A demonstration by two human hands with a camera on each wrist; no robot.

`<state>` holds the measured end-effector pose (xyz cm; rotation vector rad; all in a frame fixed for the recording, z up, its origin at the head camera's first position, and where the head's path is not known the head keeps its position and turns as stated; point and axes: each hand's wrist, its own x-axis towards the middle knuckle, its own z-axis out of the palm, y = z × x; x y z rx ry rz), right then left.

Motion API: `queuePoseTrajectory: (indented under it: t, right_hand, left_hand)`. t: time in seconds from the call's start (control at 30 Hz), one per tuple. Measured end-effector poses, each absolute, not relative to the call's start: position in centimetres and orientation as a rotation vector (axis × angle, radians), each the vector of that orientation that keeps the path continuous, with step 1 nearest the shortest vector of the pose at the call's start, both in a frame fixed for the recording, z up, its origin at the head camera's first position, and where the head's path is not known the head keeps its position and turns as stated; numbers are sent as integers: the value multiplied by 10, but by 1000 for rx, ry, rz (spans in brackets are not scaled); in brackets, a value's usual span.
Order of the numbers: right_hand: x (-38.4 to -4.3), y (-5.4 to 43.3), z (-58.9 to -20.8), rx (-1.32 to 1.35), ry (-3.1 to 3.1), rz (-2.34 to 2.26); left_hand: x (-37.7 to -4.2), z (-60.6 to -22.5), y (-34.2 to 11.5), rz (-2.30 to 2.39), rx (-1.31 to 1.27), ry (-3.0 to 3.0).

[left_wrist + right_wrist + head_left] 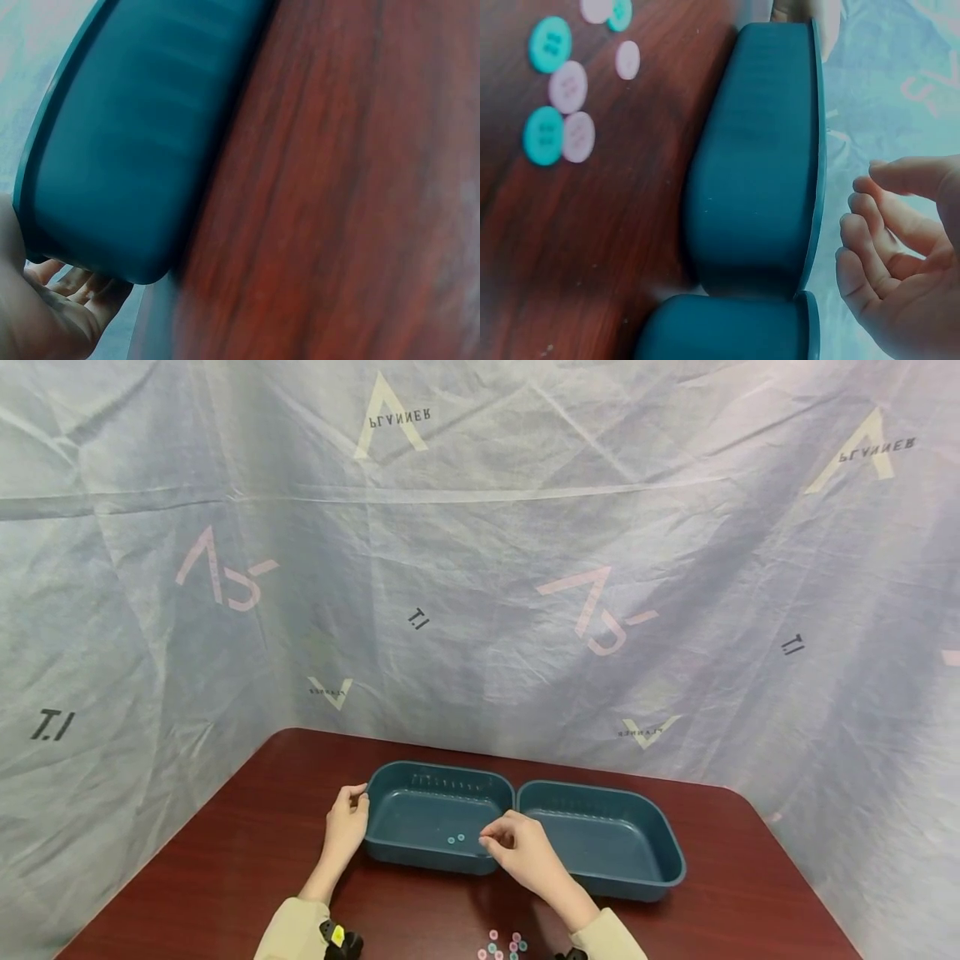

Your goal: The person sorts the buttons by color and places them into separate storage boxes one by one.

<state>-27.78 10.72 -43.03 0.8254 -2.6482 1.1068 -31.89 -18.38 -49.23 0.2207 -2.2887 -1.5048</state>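
Observation:
My left hand (347, 822) is at the left end of a dark teal plastic tray (420, 857). In the left wrist view, its thumb lies by the rim and the fingers (71, 283) bend against the end wall below. Over the near right corner of that tray hovers my right hand (521, 852), thumb and index fingertips brought together and the other fingers curled. Whether a small button sits between those fingertips cannot be made out. Inside the tray, near its front, lie two small light-blue buttons (456, 839).
A second teal tray (678, 870) stands right beside the first. Several pink and teal buttons (568, 87) lie loose on the dark red wooden table (225, 852), near its front edge. A pale printed cloth (480, 568) hangs behind and at the sides.

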Motion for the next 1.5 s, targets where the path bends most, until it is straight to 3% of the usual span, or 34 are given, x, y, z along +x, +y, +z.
queuePoseTrajectory:
  t: [1.5]
  right_hand:
    - [-237, 136, -465, 945, -2770, 1221]
  left_hand:
    - [-318, -492, -183, -1541, 221, -2285]
